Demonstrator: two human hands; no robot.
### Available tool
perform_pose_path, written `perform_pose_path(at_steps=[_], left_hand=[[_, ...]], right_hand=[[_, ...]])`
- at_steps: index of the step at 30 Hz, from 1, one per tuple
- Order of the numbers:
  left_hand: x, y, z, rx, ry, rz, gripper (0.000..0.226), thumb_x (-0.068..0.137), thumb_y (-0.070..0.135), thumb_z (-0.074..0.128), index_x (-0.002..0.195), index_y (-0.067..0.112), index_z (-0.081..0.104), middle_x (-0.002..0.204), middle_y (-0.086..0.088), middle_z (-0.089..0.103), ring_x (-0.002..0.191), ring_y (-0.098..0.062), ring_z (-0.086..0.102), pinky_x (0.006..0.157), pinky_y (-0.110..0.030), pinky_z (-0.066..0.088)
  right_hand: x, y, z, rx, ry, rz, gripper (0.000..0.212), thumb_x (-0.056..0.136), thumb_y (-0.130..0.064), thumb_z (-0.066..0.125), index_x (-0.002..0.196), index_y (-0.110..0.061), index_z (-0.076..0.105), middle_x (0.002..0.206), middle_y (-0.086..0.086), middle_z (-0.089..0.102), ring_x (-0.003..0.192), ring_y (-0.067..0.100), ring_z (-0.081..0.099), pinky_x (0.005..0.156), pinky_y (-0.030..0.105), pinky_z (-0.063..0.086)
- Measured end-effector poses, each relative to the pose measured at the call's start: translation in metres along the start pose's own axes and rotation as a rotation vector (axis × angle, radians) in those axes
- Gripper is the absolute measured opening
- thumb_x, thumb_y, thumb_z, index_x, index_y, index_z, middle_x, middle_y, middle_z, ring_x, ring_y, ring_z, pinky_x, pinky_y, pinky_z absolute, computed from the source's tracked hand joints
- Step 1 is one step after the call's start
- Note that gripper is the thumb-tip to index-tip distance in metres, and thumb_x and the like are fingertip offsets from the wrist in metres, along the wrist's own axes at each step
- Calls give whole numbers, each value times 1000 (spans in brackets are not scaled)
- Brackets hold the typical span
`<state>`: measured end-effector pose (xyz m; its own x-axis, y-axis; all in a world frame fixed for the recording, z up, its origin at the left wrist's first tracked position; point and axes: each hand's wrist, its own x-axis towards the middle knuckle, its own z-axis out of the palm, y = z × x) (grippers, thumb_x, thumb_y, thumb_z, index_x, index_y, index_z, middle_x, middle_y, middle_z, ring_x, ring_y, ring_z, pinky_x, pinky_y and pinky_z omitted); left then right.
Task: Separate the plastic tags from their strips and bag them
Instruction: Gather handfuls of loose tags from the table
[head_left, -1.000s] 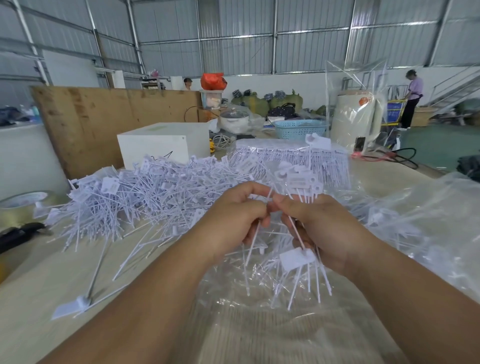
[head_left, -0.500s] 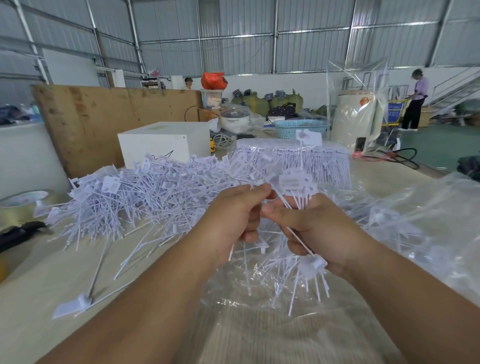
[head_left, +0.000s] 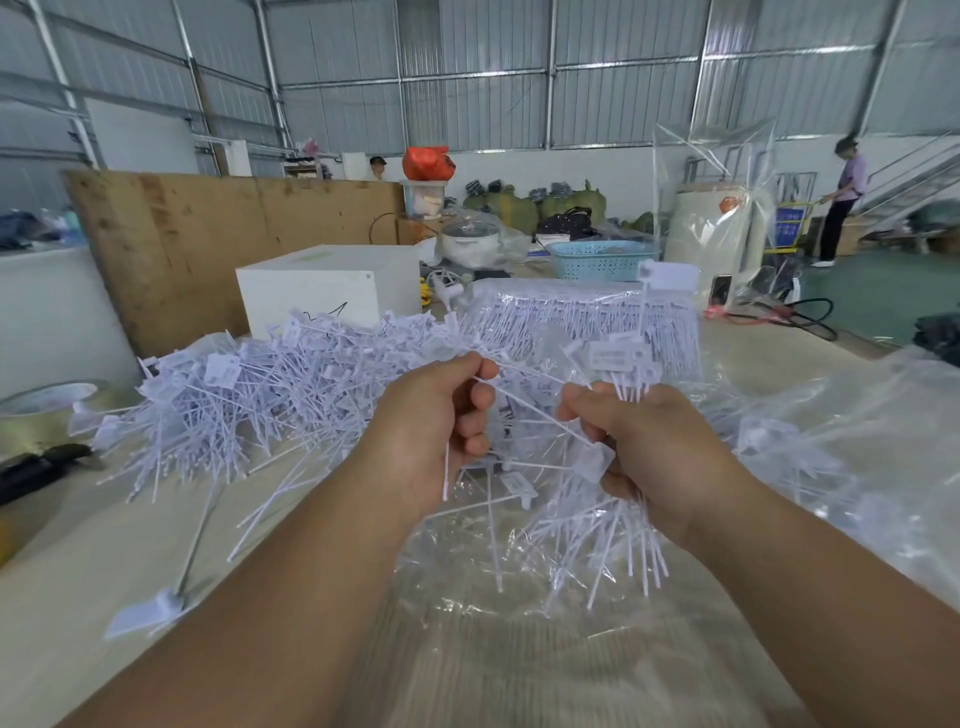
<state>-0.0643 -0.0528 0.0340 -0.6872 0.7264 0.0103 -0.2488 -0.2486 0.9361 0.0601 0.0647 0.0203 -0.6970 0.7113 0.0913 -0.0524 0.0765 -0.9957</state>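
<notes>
Both hands grip white plastic tags above a clear plastic bag (head_left: 519, 613) spread on the table (head_left: 62, 582). Left hand (head_left: 441, 415): fingers curled, thumb and forefinger pinching the stem of a single tag (head_left: 540, 413), which runs slantwise from that pinch down to its flat head beside the right palm. Right hand (head_left: 649, 441): fingers curled around a bundle of tags (head_left: 631, 379), with heads standing above the fist and stems fanning out below the wrist. The two hands are near each other but apart.

Loose tags (head_left: 524, 488) lie on the bag directly beneath the hands. One stray tag (head_left: 150, 610) lies on the bare table to the near left, its stem pointing away toward the heap.

Beyond the left hand, a large heap of tags (head_left: 249, 405) rests on the table. Behind the right hand, a bagged stack of unseparated strips (head_left: 587, 322) sits with its stems hanging in rows. More clear plastic (head_left: 857, 441) is bunched at the right.

Farther back: a white box (head_left: 322, 291), a roll of tape (head_left: 41, 410) at the left edge, a plywood board (head_left: 208, 234), a blue basket (head_left: 597, 257), and a person (head_left: 844, 197) standing at the far right.
</notes>
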Motion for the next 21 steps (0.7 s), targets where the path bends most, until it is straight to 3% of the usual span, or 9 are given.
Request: perform_pose_path(at_steps=[9,13,17,21], left_hand=[[3,7,-12,116,-33,-27,25,89,15,46,65,13,50,45,3,33,36,-9,20,35,-17,20],[1,8,-13,292,-117,-52,25,88,12,45,64,12,50,43,0,31,36,-11,18,36,-17,19],[0,3,-13,521,-174,-44,22,93,11,48,76,9,60,48,-4,46,31,-10,31,36,-17,23],[3,1,-13,529,-137,-73,21,94,12,51,79,10,66,53,-6,57,33,-9,36,37,-17,22]], right_hand=[[-3,-8,0,179,4,75,27,98,-23,52,75,-10,54,49,1,44,36,11,28,34,21,27],[-4,-10,1,222,-21,64,26,100,-23,49,78,-10,52,49,2,45,35,11,27,35,22,26],[-5,-9,1,268,-99,-2,27,100,-22,49,76,-8,53,52,5,47,37,13,27,36,22,29],[-7,-12,2,336,-174,-81,31,99,-23,49,73,-8,53,55,6,47,37,14,29,38,22,32]])
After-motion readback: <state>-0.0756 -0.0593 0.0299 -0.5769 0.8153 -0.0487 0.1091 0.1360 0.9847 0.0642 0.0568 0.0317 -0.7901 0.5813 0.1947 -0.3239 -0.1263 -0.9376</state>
